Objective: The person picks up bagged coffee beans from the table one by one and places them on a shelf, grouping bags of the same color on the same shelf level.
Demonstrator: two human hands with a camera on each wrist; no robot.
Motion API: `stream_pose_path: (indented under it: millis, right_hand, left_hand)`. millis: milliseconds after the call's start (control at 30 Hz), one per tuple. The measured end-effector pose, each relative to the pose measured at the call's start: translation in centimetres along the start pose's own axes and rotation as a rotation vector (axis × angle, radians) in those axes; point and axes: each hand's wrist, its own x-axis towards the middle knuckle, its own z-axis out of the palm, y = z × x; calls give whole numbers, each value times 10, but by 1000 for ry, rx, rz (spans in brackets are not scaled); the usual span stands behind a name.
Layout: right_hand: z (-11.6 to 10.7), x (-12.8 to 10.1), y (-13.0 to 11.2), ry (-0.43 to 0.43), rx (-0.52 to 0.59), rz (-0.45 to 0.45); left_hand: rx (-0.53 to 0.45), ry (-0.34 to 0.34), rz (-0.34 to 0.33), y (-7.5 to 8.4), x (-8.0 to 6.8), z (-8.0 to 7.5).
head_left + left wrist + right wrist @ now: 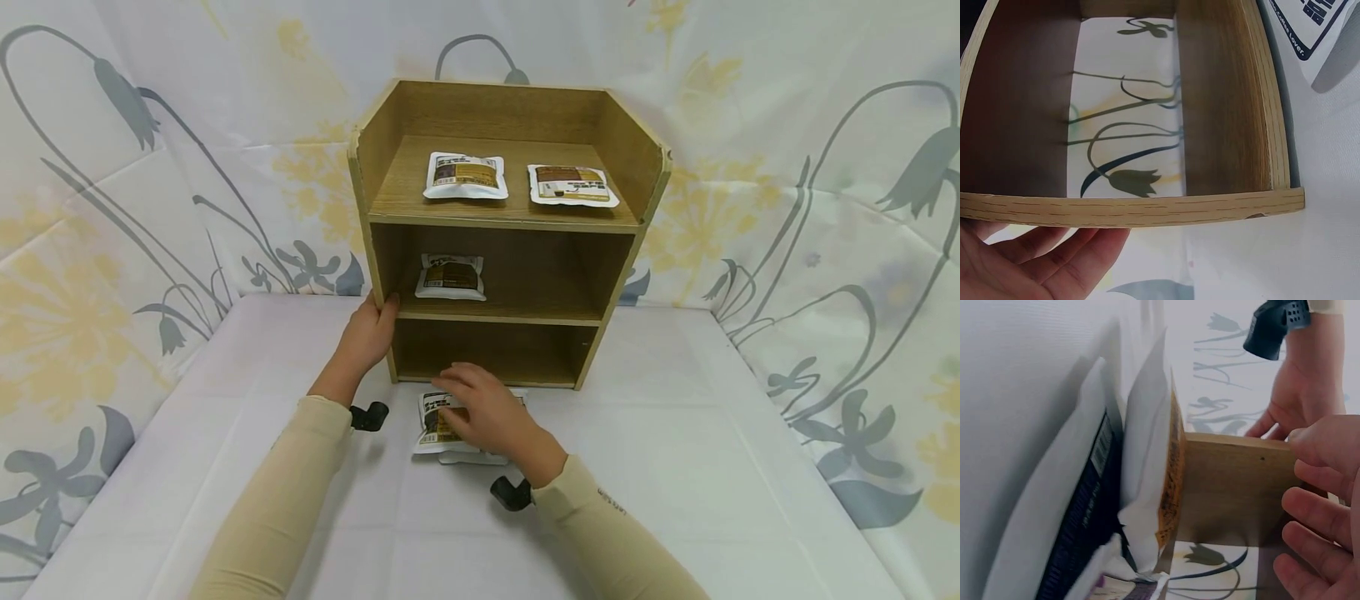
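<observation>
A small three-tier wooden shelf stands upright against the patterned backdrop. My left hand grips its left side panel at the front edge, near the middle board; in the left wrist view its fingers lie along the panel's outer face. In front of the shelf's base, several white packets with printed labels lie partly stacked on the table. Over them hovers my right hand, fingers spread and slightly bent, holding nothing and hiding part of the pile. The right wrist view shows an orange-labelled packet beside a dark-labelled one.
Two packets lie on the top tier, a yellow-labelled one and a brown-and-white one. On the middle tier, towards the left, sits a dark brown packet. A white cloth covers the table; a floral backdrop hangs behind.
</observation>
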Motion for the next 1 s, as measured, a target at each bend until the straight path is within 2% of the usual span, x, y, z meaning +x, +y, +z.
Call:
stream_pose_path:
  millis: [367,700,1000]
  right_hand:
    - [1,-4,-4,-135,30,47]
    - [10,-8,-2,-200,2,-44]
    - [16,-9,-3,-260,-38,-45]
  left_hand:
    - [2,-2,-1,1,-1,0]
    - [7,0,2,2,-2,-1]
    - [-7,-2,-1,2,-2,-1]
